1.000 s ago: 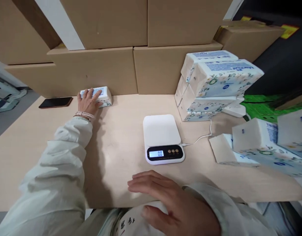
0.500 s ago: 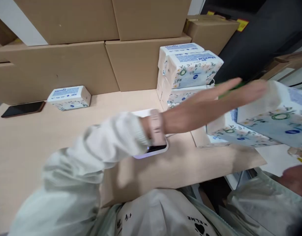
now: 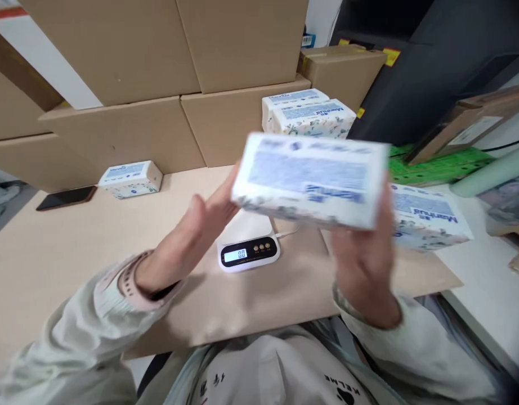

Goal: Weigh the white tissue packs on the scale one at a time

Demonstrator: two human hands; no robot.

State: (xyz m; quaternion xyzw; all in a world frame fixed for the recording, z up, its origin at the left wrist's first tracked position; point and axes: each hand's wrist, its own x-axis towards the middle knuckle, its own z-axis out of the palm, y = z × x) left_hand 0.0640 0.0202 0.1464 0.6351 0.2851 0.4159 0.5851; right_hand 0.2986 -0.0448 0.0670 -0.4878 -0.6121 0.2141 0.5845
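Note:
A white tissue pack (image 3: 310, 177) with blue print and a floral edge is raised in front of me, slightly blurred. My left hand (image 3: 181, 244) presses its left end, with fingertips partly hidden behind it. Its right end is gripped by my right hand (image 3: 365, 267). Below the pack, a small white digital scale (image 3: 249, 256) lies on the table, its display reading 0.0. The raised pack overlaps part of the scale's surroundings and of the stack behind.
More tissue packs (image 3: 312, 115) are stacked behind; another pack (image 3: 430, 216) is at the right. A single pack (image 3: 132, 179) and a dark phone (image 3: 67, 198) lie left. Cardboard boxes (image 3: 124, 138) wall the table's back. A green crate (image 3: 441, 166) stands far right.
The tissue pack has come from the far right to above the scale. My left arm has drawn back left, uncovering the scale display. My right hand has risen onto the pack.

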